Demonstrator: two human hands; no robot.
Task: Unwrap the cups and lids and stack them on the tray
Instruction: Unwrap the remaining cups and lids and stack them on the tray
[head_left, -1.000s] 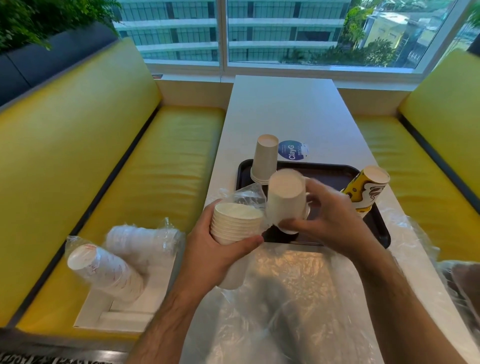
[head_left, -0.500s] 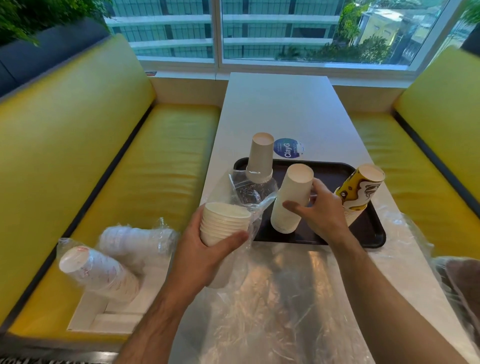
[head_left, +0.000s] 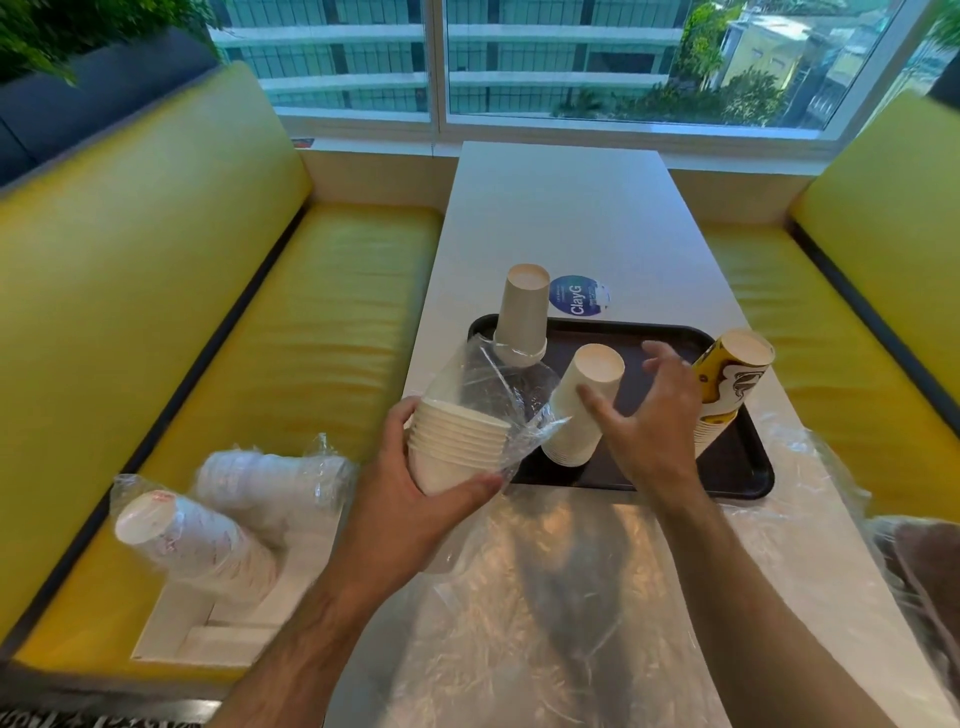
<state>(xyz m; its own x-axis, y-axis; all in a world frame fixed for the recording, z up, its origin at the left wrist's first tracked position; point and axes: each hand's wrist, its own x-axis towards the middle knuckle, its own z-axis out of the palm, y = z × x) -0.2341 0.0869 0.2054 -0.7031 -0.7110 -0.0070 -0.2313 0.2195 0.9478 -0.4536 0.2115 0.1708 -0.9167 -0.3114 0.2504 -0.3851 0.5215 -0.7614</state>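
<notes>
Right now, at the booth table:
Left hand: the left hand (head_left: 415, 488) is gripping a nested stack of white cups (head_left: 457, 447), fingers behind and thumb across the front, holding it just off the near left corner of the tray.
Wrap: a clear plastic sleeve (head_left: 493, 384) is standing open above the rims of that stack, crumpled, and trailing down past the thumb.
Right hand: the right hand (head_left: 649, 415) is hovering over the tray with fingers spread wide and holding nothing; whether its thumb is touching the cups beside it cannot be told.
Tray: the dark tray (head_left: 748, 467) is lying on the white table (head_left: 561, 208), carrying three upside-down stacks.
Centre stack: white inverted cups (head_left: 584, 410) are leaning a little, just left of the right hand.
Back-left stack: a beige stack (head_left: 522, 312) is standing upright at the far left corner.
Right stack: yellow printed cups (head_left: 727, 384) are tilting at the tray's right edge.
Bench: two more wrapped stacks (head_left: 197, 535) are lying on the yellow seat (head_left: 311, 338) to the left.
Near table: loose clear plastic (head_left: 545, 623) is covering the near end.
</notes>
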